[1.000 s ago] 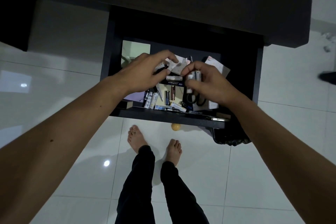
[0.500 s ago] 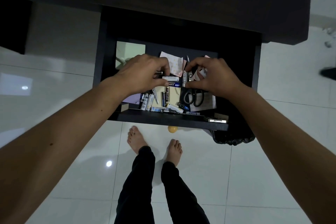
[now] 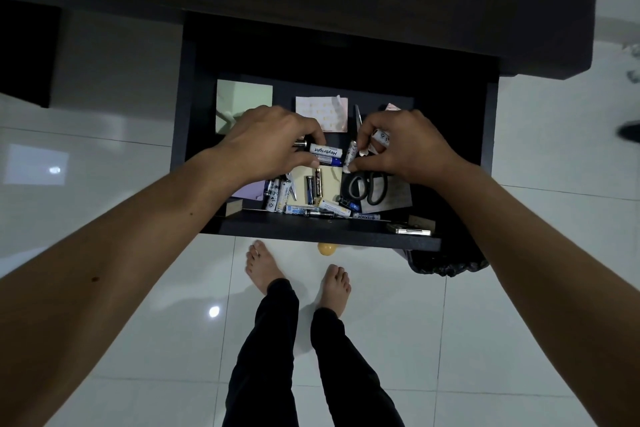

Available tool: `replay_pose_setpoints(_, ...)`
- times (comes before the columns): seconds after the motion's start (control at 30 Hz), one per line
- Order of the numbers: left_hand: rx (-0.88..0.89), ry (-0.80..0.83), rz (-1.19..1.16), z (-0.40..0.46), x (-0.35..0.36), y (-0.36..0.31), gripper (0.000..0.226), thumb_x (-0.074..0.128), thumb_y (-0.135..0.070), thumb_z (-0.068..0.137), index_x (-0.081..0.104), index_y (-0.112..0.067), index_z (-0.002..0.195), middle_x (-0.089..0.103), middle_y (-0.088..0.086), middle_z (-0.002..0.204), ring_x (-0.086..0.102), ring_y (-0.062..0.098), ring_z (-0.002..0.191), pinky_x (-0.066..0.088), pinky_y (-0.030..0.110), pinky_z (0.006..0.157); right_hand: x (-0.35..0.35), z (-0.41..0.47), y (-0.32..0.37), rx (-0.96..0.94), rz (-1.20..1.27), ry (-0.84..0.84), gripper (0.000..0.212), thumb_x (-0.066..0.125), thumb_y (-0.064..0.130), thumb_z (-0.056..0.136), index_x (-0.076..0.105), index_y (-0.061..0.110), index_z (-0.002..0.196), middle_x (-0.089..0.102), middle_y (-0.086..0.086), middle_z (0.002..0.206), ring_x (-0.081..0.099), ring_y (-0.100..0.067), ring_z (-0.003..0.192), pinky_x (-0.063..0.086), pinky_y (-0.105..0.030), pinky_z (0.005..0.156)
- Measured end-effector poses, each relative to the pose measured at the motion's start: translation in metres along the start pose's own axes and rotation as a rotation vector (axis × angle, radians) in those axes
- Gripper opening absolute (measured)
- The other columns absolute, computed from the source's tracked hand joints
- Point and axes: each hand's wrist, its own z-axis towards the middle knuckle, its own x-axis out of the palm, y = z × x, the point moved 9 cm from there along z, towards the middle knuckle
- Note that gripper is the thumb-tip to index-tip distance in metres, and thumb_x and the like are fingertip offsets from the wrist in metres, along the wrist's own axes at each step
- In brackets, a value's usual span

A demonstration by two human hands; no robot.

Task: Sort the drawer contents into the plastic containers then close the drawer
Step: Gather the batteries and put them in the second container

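Observation:
The black drawer (image 3: 311, 236) stands pulled open below a dark desk. Inside lie several loose batteries (image 3: 313, 210), black scissors (image 3: 367, 187), a pen (image 3: 357, 120), a pink sheet (image 3: 322, 113) and sticky pads. My left hand (image 3: 266, 142) is over the drawer's middle, and its fingers pinch a white battery (image 3: 323, 151) labelled Heybright, with a blue battery (image 3: 329, 160) just below it. My right hand (image 3: 405, 146) holds white batteries (image 3: 350, 156), one pinched at the fingertips and others tucked in the palm. No plastic containers are in view.
A green pad (image 3: 242, 104) and a purple pad (image 3: 247, 189) lie at the drawer's left. A small metal thing (image 3: 408, 229) rests on the front right corner. Under the drawer are my bare feet (image 3: 263, 263), a yellow ball (image 3: 326, 248) and a black bin (image 3: 446, 262) on white tiles.
Both hands dropped lower into the drawer. My left hand closed its fingers onto the white battery. My right hand kept its batteries and shifted slightly right.

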Motion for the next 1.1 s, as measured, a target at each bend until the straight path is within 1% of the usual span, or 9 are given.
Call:
replay_pose_setpoints(0.17,-0.010,-0.004,-0.031,-0.001,-0.002,0.001,0.029,0.076,-0.051,0.090,0.070,-0.038,0.114,0.074,-0.006,0.095,0.057,0.015,0.083,0.040,0.030,0.075,0.002,-0.002,0.003,-0.028,-0.009,0.003,0.060,0.090,0.053,0.068,0.065,0.039,0.121,0.069,0.011,0.111,0.066,-0.016,0.104,0.056,-0.040,0.090)
replay_pose_setpoints(0.27,0.016,0.023,-0.049,-0.005,0.000,-0.001,0.025,0.071,-0.052,0.093,0.070,-0.037,0.113,0.073,-0.010,0.093,0.057,0.013,0.080,0.042,0.031,0.075,0.004,0.000,0.005,-0.065,-0.070,0.000,0.052,0.089,0.058,0.068,0.072,0.038,0.113,0.071,0.010,0.114,0.065,-0.016,0.108,0.055,-0.042,0.091)
replay_pose_setpoints(0.37,-0.033,0.029,-0.250,-0.010,-0.003,0.006,0.021,0.072,-0.048,0.094,0.070,-0.034,0.109,0.072,-0.008,0.087,0.067,0.015,0.079,0.055,0.036,0.074,0.004,-0.001,0.002,-0.036,-0.012,0.011,0.045,0.091,0.057,0.064,0.073,0.036,0.100,0.069,0.016,0.091,0.065,-0.007,0.089,0.056,-0.037,0.084)
replay_pose_setpoints(0.5,-0.102,-0.046,-0.496,-0.013,-0.015,0.014,0.019,0.070,-0.039,0.097,0.065,-0.027,0.112,0.074,0.003,0.100,0.072,0.018,0.083,0.053,0.022,0.067,0.005,-0.005,0.002,-0.036,0.190,0.035,0.034,0.096,0.042,0.065,0.073,0.031,0.088,0.073,0.012,0.082,0.068,-0.003,0.079,0.058,-0.033,0.078)
replay_pose_setpoints(0.6,-0.096,-0.025,-0.561,-0.013,-0.011,0.011,0.020,0.067,-0.038,0.100,0.062,-0.026,0.115,0.072,0.008,0.092,0.070,0.025,0.079,0.057,0.039,0.071,0.002,-0.007,0.005,-0.055,0.287,0.034,0.029,0.096,0.030,0.069,0.073,0.023,0.086,0.074,0.007,0.086,0.069,-0.007,0.079,0.056,-0.031,0.075)
replay_pose_setpoints(0.7,-0.113,-0.001,-0.605,-0.013,-0.005,0.016,0.016,0.066,-0.037,0.101,0.060,-0.029,0.113,0.067,0.022,0.084,0.064,0.035,0.073,0.056,0.051,0.068,0.000,-0.009,0.005,-0.036,0.459,0.045,0.028,0.093,0.017,0.074,0.072,0.018,0.092,0.075,-0.011,0.095,0.072,-0.025,0.080,0.060,-0.040,0.079)
replay_pose_setpoints(0.83,-0.125,0.000,-0.702,-0.015,-0.004,0.016,0.013,0.068,-0.028,0.100,0.058,-0.029,0.108,0.068,0.009,0.074,0.067,0.016,0.065,0.054,0.039,0.064,0.003,-0.011,0.010,0.004,0.673,0.076,0.019,0.075,-0.001,0.088,0.074,0.012,0.102,0.067,-0.016,0.084,0.061,-0.008,0.064,0.051,-0.019,0.060)
replay_pose_setpoints(0.97,-0.147,0.033,-0.852,-0.015,0.002,0.014,0.018,0.075,-0.015,0.095,0.059,-0.016,0.103,0.073,0.020,0.084,0.074,0.025,0.072,0.062,0.051,0.070,0.010,-0.012,0.011,0.069,0.885,0.085,0.015,0.063,0.002,0.086,0.072,0.014,0.088,0.062,-0.006,0.072,0.056,-0.017,0.058,0.046,-0.024,0.049)
replay_pose_setpoints(1.1,-0.089,0.053,-0.964,-0.017,-0.003,0.002,0.042,0.070,-0.001,0.097,0.062,-0.018,0.134,0.063,0.015,0.110,0.073,0.027,0.078,0.064,0.044,0.074,0.012,-0.014,0.013,0.087,0.956,0.100,0.020,0.058,-0.014,0.093,0.065,0.003,0.087,0.064,-0.009,0.069,0.070,-0.028,0.064,0.061,-0.036,0.056)
